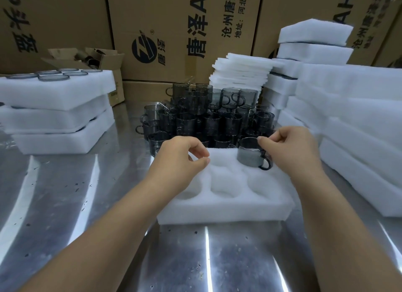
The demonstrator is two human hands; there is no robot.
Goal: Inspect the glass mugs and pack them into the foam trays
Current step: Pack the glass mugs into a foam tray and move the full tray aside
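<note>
A white foam tray (221,207) with several round pockets lies on the metal table in front of me. A smoky grey glass mug (250,154) stands in its far right pocket, handle toward the right. My right hand (291,146) pinches the mug at its rim, fingers curled beside the handle. My left hand (180,157) hovers over the tray's far left corner with fingers loosely curled, holding nothing. Behind the tray stands a stacked pile of grey glass mugs (206,113).
Filled foam trays (56,109) are stacked at the left, the top one showing mug rims. Empty foam trays (352,126) pile up at the right, thin foam sheets (241,72) behind the mugs. Cardboard boxes (174,26) wall the back.
</note>
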